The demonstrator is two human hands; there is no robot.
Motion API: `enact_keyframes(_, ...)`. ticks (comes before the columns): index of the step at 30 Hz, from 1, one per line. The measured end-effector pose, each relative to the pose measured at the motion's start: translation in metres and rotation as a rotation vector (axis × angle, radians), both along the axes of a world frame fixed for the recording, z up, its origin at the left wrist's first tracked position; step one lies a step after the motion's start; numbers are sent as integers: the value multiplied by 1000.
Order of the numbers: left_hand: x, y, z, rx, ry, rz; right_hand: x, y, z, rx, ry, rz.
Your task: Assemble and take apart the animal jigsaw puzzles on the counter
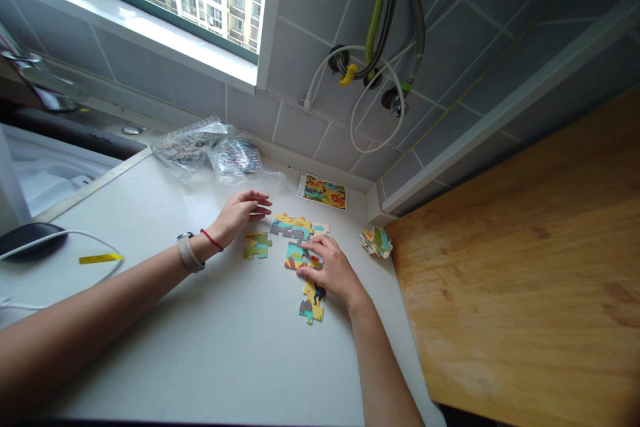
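Observation:
Colourful jigsaw pieces lie on a white countertop (225, 347). My left hand (240, 211) rests with fingers stretched out, fingertips beside a joined strip of pieces (295, 225); a loose green piece (257, 245) lies just below it. My right hand (333, 269) lies flat with fingers pressing on a teal piece (295, 255). Below that hand sits a yellow and teal joined piece (313, 303). A small stack of spare pieces (377, 241) lies to the right of my right hand.
A reference picture card (323, 191) lies by the tiled wall. Clear plastic bags (210, 147) sit at the back. A sink (45, 173) is at far left, with a dark mouse-like object (30, 239) and cable. A wooden panel (525, 267) stands at right.

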State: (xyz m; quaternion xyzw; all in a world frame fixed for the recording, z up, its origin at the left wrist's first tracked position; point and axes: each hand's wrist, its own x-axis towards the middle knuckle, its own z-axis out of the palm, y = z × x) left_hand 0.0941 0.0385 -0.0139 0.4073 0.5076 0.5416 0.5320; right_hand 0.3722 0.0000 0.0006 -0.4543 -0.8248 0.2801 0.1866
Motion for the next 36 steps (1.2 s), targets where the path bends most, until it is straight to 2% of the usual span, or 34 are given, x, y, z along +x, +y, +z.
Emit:
enact_keyframes(5,-38,-35,1,385,828,-275,-4,-2,0,53,67,23)
enact_keyframes(8,-47,-49,0,521,1062,-444,-9,-4,1,54,105,56)
enact_keyframes(12,-45,-54,3,531,1145,-512,-13,-6,1,71,105,89)
enact_keyframes(17,-39,-55,10,290,1294,-484,-20,-8,1,107,21,61)
enact_keyframes(19,-38,-56,11,263,1306,-521,-22,-9,1,130,-4,46)
enact_keyframes(25,-43,-58,22,268,1240,-603,-20,-8,3,155,35,31)
enact_keyframes(29,-53,-55,33,257,1134,-764,-16,-7,2,184,109,1)
enact_keyframes(32,-61,-52,36,281,1058,-862,-15,-5,0,176,143,-3)
enact_keyframes(36,-60,-52,27,455,1086,-787,-15,-4,-1,151,183,7)
